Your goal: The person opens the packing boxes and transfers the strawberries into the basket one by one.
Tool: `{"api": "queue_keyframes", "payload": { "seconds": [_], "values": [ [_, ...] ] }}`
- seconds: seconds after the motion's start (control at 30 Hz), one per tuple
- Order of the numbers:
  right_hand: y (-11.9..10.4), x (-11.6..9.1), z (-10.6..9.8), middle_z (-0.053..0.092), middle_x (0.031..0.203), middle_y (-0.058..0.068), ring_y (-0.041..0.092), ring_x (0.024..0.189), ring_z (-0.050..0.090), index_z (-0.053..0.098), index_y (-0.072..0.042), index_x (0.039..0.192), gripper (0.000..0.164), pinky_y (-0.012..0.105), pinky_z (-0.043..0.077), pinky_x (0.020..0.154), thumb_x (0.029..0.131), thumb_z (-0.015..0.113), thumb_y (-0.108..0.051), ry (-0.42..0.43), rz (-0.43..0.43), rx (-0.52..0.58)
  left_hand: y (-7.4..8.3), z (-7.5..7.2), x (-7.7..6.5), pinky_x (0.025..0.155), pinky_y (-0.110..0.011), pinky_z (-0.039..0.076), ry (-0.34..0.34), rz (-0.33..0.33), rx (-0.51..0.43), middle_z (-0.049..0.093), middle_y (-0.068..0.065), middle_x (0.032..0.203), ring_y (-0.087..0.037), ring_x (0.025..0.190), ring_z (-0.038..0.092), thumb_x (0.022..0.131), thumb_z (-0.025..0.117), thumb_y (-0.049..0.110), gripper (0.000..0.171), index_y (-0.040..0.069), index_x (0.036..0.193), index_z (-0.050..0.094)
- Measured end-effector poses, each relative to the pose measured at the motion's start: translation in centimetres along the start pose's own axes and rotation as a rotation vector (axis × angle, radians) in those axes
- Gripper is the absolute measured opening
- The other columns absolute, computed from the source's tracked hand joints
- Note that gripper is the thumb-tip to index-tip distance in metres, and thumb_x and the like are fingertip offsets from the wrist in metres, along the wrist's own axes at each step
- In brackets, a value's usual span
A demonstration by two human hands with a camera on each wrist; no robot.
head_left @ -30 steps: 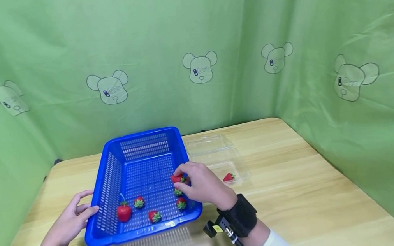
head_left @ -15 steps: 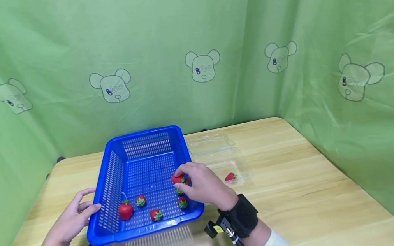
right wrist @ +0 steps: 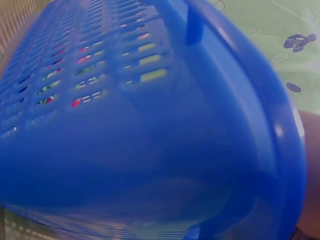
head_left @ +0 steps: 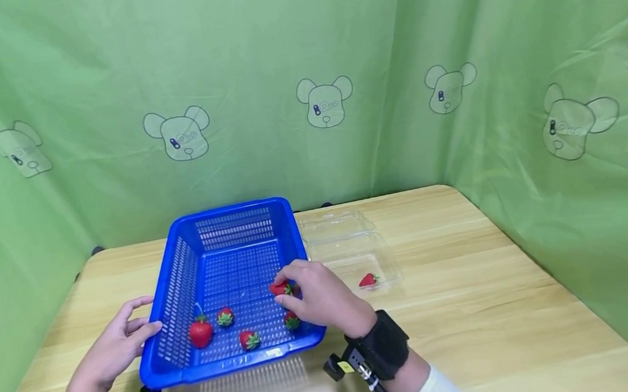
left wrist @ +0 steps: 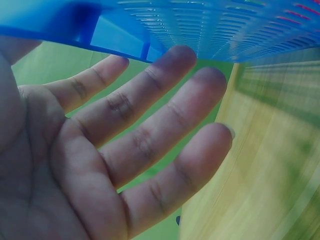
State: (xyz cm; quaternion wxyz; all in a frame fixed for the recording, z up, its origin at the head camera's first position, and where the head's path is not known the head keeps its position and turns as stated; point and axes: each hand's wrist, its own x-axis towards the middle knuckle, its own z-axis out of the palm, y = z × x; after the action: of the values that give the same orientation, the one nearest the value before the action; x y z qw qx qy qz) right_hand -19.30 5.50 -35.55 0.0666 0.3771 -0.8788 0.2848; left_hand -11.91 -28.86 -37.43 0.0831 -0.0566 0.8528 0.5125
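Observation:
A blue plastic basket [head_left: 239,367] with slotted walls stands at the left of the table, and several red strawberries lie in it. Thumb on the rim and fingers under it, my left hand [head_left: 109,351] holds the basket's left side; in the left wrist view its fingers [left wrist: 165,132] are spread below the rim. Reaching over the right wall, my right hand [head_left: 322,295] pinches a strawberry [head_left: 279,288] between thumb and index finger. Close below it lies another strawberry [head_left: 291,320]. In the right wrist view the basket wall [right wrist: 150,145] hides the hand.
A clear plastic clamshell box [head_left: 343,246] lies unfolded right of the basket, with one strawberry [head_left: 368,279] in it. Wooden table [head_left: 486,305] extends to the right. Green curtain [head_left: 256,51] surrounds the back and sides.
The pinched strawberry and my right fingertips have shifted slightly left and down. A strawberry just below them is now hidden behind the hand. My left hand keeps its place on the basket.

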Motion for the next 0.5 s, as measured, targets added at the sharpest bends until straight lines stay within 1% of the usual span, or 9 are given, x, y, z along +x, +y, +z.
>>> {"api": "queue_keyframes", "payload": {
  "seconds": [0.23,0.43,0.5],
  "values": [
    [0.09,0.00,0.17,0.068,0.097,0.003,0.015,0.076,0.060,0.067,-0.011,0.102,0.019,0.024,0.052,0.065,0.088,0.068,-0.025,-0.020,-0.023,-0.003,-0.03,0.25,-0.01,0.084,-0.049,0.055,0.005,-0.002,-0.004,0.046,-0.039,0.129,-0.032,0.099,0.063,0.101,0.048,0.023,0.057,0.002,0.145,0.017],
    [0.21,0.15,0.52,0.069,0.096,0.001,0.010,0.074,0.056,0.068,-0.012,0.100,0.018,0.023,0.052,0.065,0.088,0.068,-0.026,0.000,-0.041,-0.024,0.02,0.20,0.00,0.084,-0.049,0.055,0.007,-0.002,-0.001,0.046,-0.039,0.130,-0.032,0.098,0.063,0.100,0.048,0.024,0.058,0.003,0.145,0.017],
    [0.21,0.18,0.56,0.070,0.096,0.001,0.009,0.075,0.056,0.068,-0.012,0.100,0.018,0.025,0.053,0.067,0.088,0.069,-0.025,0.004,-0.045,-0.038,0.07,0.22,-0.04,0.085,-0.050,0.054,0.006,-0.005,0.000,0.046,-0.039,0.130,-0.032,0.098,0.064,0.101,0.048,0.024,0.058,0.003,0.145,0.017]
  ]
}}
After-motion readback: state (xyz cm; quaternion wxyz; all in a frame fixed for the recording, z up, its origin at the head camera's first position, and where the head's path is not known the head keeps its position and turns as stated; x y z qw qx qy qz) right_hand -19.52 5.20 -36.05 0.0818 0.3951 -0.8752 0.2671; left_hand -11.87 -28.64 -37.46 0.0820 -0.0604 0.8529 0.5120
